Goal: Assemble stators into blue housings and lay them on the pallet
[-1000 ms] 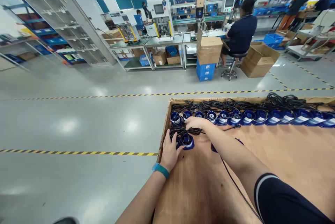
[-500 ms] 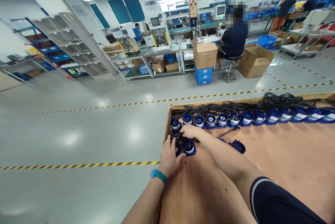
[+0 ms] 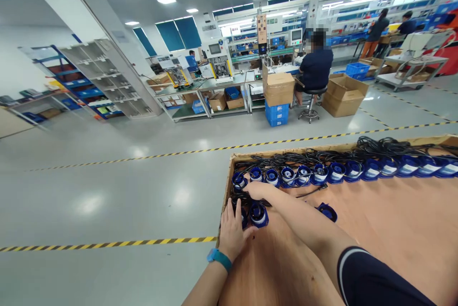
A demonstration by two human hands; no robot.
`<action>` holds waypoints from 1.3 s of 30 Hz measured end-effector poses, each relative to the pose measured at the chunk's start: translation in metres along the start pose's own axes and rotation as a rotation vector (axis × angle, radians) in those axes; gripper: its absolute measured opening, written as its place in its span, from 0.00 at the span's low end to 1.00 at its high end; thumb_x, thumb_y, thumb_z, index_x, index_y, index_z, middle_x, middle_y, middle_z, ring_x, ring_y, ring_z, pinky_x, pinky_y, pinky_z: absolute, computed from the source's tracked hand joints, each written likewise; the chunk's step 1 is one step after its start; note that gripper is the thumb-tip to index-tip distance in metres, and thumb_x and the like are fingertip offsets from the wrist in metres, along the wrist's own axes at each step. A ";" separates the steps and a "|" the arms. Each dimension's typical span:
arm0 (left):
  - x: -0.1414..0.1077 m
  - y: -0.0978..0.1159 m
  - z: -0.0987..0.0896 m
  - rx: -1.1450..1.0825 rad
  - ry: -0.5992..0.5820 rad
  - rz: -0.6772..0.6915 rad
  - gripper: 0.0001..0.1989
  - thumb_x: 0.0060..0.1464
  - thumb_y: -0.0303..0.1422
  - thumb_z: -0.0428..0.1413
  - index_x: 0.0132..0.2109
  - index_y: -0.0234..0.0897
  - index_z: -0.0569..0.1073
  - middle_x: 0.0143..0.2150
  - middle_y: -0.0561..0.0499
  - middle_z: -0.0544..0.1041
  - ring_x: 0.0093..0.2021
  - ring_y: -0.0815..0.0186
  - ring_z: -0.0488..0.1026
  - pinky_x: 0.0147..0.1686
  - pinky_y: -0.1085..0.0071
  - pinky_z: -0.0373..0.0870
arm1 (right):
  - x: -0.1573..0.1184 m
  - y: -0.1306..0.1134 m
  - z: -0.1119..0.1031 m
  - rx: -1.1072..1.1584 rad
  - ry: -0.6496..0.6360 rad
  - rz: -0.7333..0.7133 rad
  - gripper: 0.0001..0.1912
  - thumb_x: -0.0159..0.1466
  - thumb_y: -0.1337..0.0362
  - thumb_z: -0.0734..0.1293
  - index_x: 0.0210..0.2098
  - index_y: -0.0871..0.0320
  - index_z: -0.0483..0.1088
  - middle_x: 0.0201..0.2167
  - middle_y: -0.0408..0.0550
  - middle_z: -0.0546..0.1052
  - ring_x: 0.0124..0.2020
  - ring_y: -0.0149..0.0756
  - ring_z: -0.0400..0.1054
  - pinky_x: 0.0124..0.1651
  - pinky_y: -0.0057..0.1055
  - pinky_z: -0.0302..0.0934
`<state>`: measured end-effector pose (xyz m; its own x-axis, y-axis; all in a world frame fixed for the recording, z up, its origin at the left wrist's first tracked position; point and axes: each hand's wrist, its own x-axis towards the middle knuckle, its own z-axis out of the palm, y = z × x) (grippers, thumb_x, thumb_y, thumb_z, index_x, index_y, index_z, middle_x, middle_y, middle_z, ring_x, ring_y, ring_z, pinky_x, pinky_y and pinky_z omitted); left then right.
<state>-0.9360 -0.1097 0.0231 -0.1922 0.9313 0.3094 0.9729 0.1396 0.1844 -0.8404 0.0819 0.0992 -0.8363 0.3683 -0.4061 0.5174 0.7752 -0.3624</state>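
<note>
My left hand (image 3: 232, 229) lies at the left wall of a wooden crate (image 3: 226, 196), its fingers spread and the thumb apart. Its fingers touch or cover part of a round blue fan-like unit (image 3: 244, 218). Beside that stands another blue unit (image 3: 258, 214) with a white label band. My right hand (image 3: 255, 188) reaches across to the left corner, fingers bent down beside the corner blue unit (image 3: 238, 180). Black cable (image 3: 263, 201) runs beneath this hand; what its fingertips hold is hidden.
A row of blue units (image 3: 303, 175) lines the crate's far side, with coiled black cables (image 3: 382, 146) behind them. One blue unit (image 3: 327, 211) lies tilted beyond my right forearm. Yellow-black floor tape (image 3: 171, 153) runs outside. A co-worker (image 3: 317, 67) sits at a bench.
The view has tilted up, so everything sits lower in the picture. My right fingers have shifted slightly toward the cable beside the corner unit. The left hand stays spread in its place.
</note>
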 end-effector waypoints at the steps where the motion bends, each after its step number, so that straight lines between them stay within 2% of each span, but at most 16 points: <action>1: 0.003 0.003 0.002 0.019 -0.002 -0.007 0.55 0.45 0.48 0.68 0.73 0.37 0.51 0.73 0.28 0.50 0.67 0.38 0.60 0.61 0.45 0.64 | 0.003 0.005 0.001 0.012 0.001 0.014 0.22 0.63 0.74 0.63 0.53 0.52 0.75 0.48 0.52 0.79 0.47 0.43 0.74 0.43 0.29 0.64; 5: 0.019 0.008 0.010 0.070 -0.022 0.013 0.53 0.43 0.42 0.71 0.71 0.41 0.56 0.73 0.29 0.51 0.65 0.39 0.63 0.60 0.47 0.66 | 0.007 0.021 0.009 0.051 0.060 0.060 0.27 0.66 0.71 0.61 0.62 0.47 0.68 0.57 0.54 0.74 0.52 0.46 0.73 0.47 0.34 0.66; 9: 0.026 0.009 0.013 0.066 -0.058 0.025 0.52 0.44 0.43 0.70 0.71 0.38 0.56 0.72 0.28 0.54 0.66 0.40 0.62 0.60 0.47 0.66 | -0.004 0.022 0.014 0.093 0.179 0.096 0.26 0.66 0.72 0.61 0.63 0.56 0.67 0.54 0.60 0.75 0.53 0.48 0.72 0.52 0.39 0.66; 11: 0.024 0.013 0.011 0.058 -0.077 0.020 0.54 0.44 0.45 0.69 0.71 0.35 0.54 0.71 0.26 0.53 0.68 0.38 0.59 0.60 0.46 0.65 | -0.024 0.021 0.016 0.134 0.283 0.122 0.24 0.69 0.69 0.59 0.64 0.61 0.64 0.54 0.63 0.75 0.55 0.48 0.70 0.56 0.41 0.63; 13: 0.017 0.018 0.008 0.049 -0.067 0.026 0.54 0.46 0.49 0.68 0.71 0.30 0.53 0.72 0.23 0.51 0.70 0.35 0.54 0.62 0.43 0.62 | -0.063 0.026 0.024 0.178 0.387 0.139 0.24 0.72 0.66 0.57 0.66 0.61 0.62 0.57 0.62 0.73 0.59 0.45 0.67 0.61 0.40 0.60; 15: 0.007 0.026 0.005 0.020 -0.016 0.066 0.51 0.50 0.51 0.64 0.71 0.28 0.54 0.72 0.22 0.50 0.72 0.34 0.50 0.64 0.39 0.57 | -0.124 0.039 0.043 0.282 0.551 0.143 0.22 0.73 0.62 0.57 0.64 0.58 0.64 0.58 0.58 0.72 0.59 0.42 0.66 0.62 0.38 0.59; 17: -0.003 0.038 0.003 -0.047 0.035 0.166 0.43 0.56 0.49 0.59 0.70 0.30 0.57 0.73 0.25 0.51 0.73 0.37 0.49 0.66 0.39 0.54 | -0.209 0.057 0.075 0.442 0.805 0.213 0.19 0.72 0.56 0.59 0.57 0.57 0.70 0.54 0.55 0.75 0.55 0.41 0.69 0.59 0.37 0.62; 18: -0.008 0.047 0.003 -0.091 0.037 0.240 0.38 0.59 0.47 0.57 0.69 0.32 0.58 0.72 0.28 0.53 0.73 0.40 0.49 0.67 0.41 0.54 | -0.257 0.067 0.097 0.514 0.924 0.317 0.18 0.71 0.53 0.59 0.51 0.56 0.73 0.49 0.54 0.77 0.51 0.41 0.71 0.56 0.37 0.64; 21: -0.016 0.086 0.007 -0.207 -0.053 0.470 0.29 0.62 0.37 0.54 0.68 0.35 0.62 0.72 0.33 0.56 0.73 0.45 0.53 0.67 0.46 0.58 | -0.410 0.086 0.185 0.575 1.198 0.964 0.18 0.64 0.49 0.62 0.36 0.57 0.73 0.36 0.54 0.78 0.40 0.45 0.73 0.48 0.41 0.68; 23: -0.016 0.125 0.013 -0.232 -0.140 0.564 0.30 0.61 0.31 0.53 0.69 0.36 0.61 0.73 0.33 0.53 0.73 0.45 0.53 0.67 0.47 0.59 | -0.496 0.083 0.256 0.584 1.222 1.409 0.16 0.58 0.53 0.64 0.37 0.58 0.73 0.36 0.57 0.78 0.39 0.49 0.73 0.49 0.46 0.67; 24: -0.013 0.147 0.018 -0.229 -0.174 0.593 0.31 0.59 0.29 0.54 0.69 0.36 0.60 0.74 0.33 0.51 0.73 0.45 0.51 0.66 0.46 0.59 | -0.529 0.076 0.291 0.611 1.211 1.542 0.17 0.57 0.56 0.63 0.41 0.59 0.72 0.39 0.58 0.78 0.41 0.50 0.74 0.51 0.47 0.67; 26: -0.006 0.193 0.029 -0.203 -0.221 0.646 0.35 0.57 0.27 0.55 0.70 0.38 0.58 0.75 0.34 0.47 0.74 0.43 0.46 0.67 0.42 0.57 | -0.567 0.054 0.355 0.753 1.128 1.645 0.23 0.52 0.61 0.64 0.47 0.60 0.70 0.44 0.61 0.78 0.45 0.50 0.74 0.52 0.46 0.67; 29: 0.003 0.256 0.047 -0.152 -0.272 0.755 0.36 0.57 0.27 0.56 0.71 0.44 0.57 0.76 0.37 0.45 0.75 0.41 0.42 0.66 0.36 0.53 | -0.567 0.024 0.420 0.997 0.999 1.500 0.35 0.45 0.64 0.69 0.55 0.58 0.67 0.52 0.59 0.76 0.51 0.49 0.73 0.52 0.42 0.69; 32: 0.005 0.294 0.059 -0.086 -0.352 0.836 0.32 0.60 0.31 0.55 0.70 0.46 0.59 0.74 0.38 0.51 0.73 0.40 0.47 0.62 0.38 0.61 | -0.539 0.015 0.449 1.084 0.981 1.289 0.52 0.40 0.61 0.76 0.64 0.56 0.58 0.63 0.61 0.66 0.65 0.53 0.62 0.61 0.46 0.63; 35: 0.002 0.304 0.061 -0.015 -0.360 0.809 0.27 0.64 0.36 0.51 0.68 0.41 0.62 0.71 0.35 0.58 0.71 0.39 0.52 0.56 0.42 0.67 | -0.516 0.020 0.458 1.082 1.098 1.183 0.58 0.38 0.57 0.80 0.64 0.55 0.53 0.64 0.62 0.63 0.67 0.54 0.58 0.65 0.50 0.58; 39: -0.004 0.307 0.051 0.012 -0.326 0.735 0.22 0.65 0.38 0.49 0.63 0.37 0.68 0.63 0.32 0.67 0.65 0.41 0.58 0.53 0.45 0.68 | -0.491 0.010 0.463 1.150 1.165 1.130 0.49 0.39 0.53 0.80 0.56 0.54 0.58 0.53 0.58 0.73 0.56 0.51 0.69 0.58 0.46 0.66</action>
<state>-0.6306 -0.0534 0.0310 0.5437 0.8372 0.0595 0.8374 -0.5458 0.0283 -0.3407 -0.3287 -0.0932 0.4485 0.8325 -0.3254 0.2558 -0.4684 -0.8457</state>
